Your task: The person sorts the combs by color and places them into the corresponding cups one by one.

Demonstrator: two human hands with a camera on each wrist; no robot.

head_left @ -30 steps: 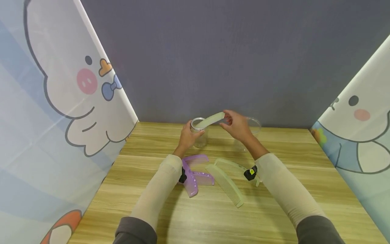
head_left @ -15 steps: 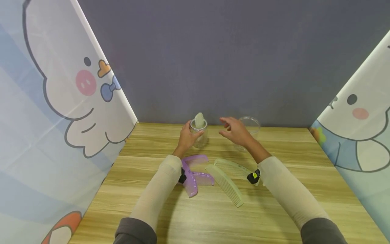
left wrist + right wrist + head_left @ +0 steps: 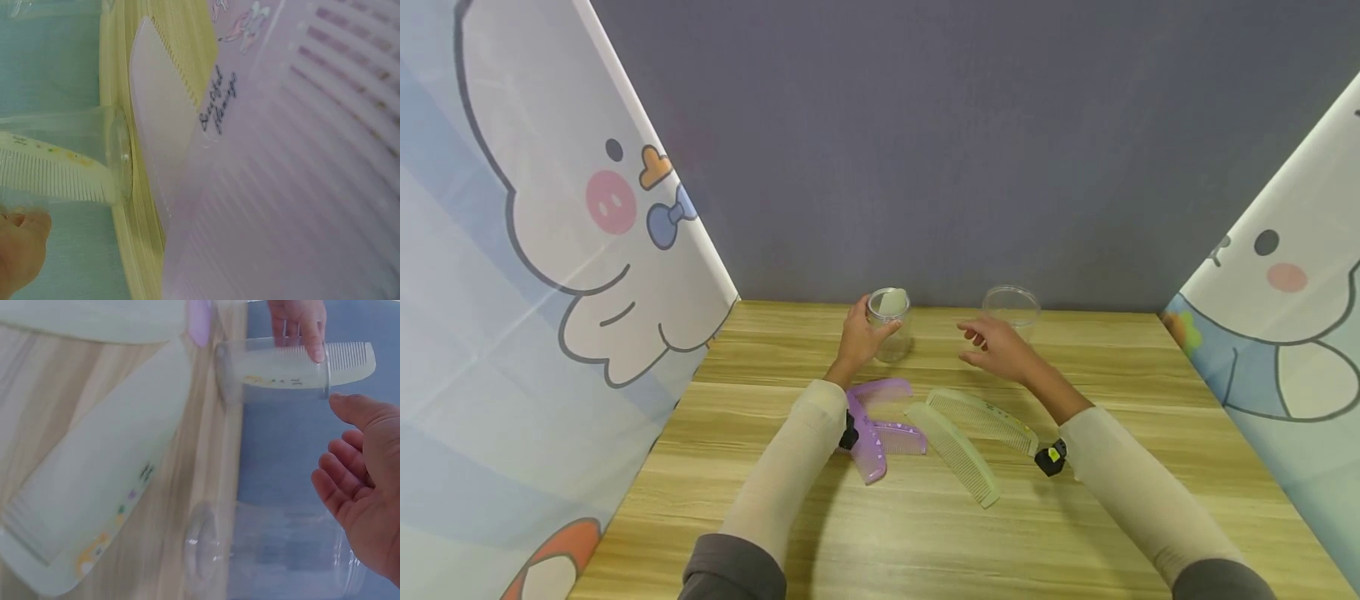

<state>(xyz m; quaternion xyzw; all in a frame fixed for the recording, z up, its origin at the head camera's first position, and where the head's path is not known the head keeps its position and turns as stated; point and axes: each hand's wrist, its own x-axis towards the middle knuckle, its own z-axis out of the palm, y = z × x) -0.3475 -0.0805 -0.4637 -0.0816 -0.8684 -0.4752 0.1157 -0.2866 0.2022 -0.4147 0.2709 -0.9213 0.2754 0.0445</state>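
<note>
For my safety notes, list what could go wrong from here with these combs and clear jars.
The pale green plastic comb pokes above the rim of the clear cylindrical jar, so that jar might tip if the left hand lets go. The right hand is close to the second clear cylindrical jar and could knock it over.

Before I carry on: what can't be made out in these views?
Head: lower part of the right jar, behind the right hand.
Head: part of the purple combs, behind the left wrist camera.
Right wrist: lettering on the lower green comb, blurred.
Left wrist: mouth of the held jar, cut off by the edge.
</note>
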